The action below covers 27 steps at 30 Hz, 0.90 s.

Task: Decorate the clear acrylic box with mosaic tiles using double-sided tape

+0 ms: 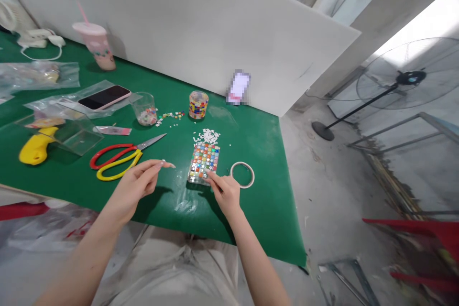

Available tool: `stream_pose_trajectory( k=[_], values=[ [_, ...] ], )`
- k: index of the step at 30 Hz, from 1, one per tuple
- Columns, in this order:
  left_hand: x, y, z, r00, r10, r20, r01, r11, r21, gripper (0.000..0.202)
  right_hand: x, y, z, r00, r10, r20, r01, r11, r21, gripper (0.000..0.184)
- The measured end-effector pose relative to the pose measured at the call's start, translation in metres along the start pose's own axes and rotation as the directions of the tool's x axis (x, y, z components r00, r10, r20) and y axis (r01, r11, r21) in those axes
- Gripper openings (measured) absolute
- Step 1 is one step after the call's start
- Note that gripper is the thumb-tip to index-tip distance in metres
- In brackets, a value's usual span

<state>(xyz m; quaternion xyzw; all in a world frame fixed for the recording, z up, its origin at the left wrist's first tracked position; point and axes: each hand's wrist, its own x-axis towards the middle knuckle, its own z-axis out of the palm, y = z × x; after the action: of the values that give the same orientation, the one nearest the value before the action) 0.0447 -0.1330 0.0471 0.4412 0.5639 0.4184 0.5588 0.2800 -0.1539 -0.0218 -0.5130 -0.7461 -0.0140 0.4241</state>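
A small box covered in colourful mosaic tiles [203, 160] lies before me on the green tabletop. My right hand [226, 193] reaches onto its lower right part, fingers curled and fingertips touching the tiled face; anything between them is too small to name. To the left of the box, my left hand [143, 179] hovers with thumb and index finger pinched together. What the pinch holds, if anything, I cannot make out. Loose white tile pieces [208, 136] lie in a pile just behind the box. A roll of tape [242, 175] rests beside my right hand.
Red-and-yellow-handled scissors [118, 158], a yellow-handled tool [38, 146] and a clear plastic tray [77, 134] lie left. Behind stand a cup of tiles [146, 114], a mosaic-covered jar [198, 105] and a pink tumbler [96, 45]. A phone [238, 87] leans on the white partition.
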Motion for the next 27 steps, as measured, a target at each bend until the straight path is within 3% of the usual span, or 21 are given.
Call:
stream_pose_trajectory(
  k=[10, 18, 27],
  values=[
    [-0.008, 0.003, 0.003, 0.999, -0.031, 0.008, 0.031, 0.999, -0.008, 0.035, -0.003, -0.004, -0.007, 1.000, 0.004, -0.004, -0.004, 0.999, -0.032, 0.044],
    [-0.007, 0.003, 0.008, 0.998, -0.050, 0.031, 0.050, 0.999, 0.015, 0.039, -0.016, -0.012, -0.020, 0.990, 0.005, 0.138, 0.007, 0.996, -0.084, 0.049],
    [-0.008, 0.008, 0.014, 0.997, -0.043, 0.057, 0.043, 0.999, 0.014, 0.042, -0.017, -0.015, -0.013, 0.978, 0.002, 0.211, 0.043, 0.977, -0.208, 0.043]
  ],
)
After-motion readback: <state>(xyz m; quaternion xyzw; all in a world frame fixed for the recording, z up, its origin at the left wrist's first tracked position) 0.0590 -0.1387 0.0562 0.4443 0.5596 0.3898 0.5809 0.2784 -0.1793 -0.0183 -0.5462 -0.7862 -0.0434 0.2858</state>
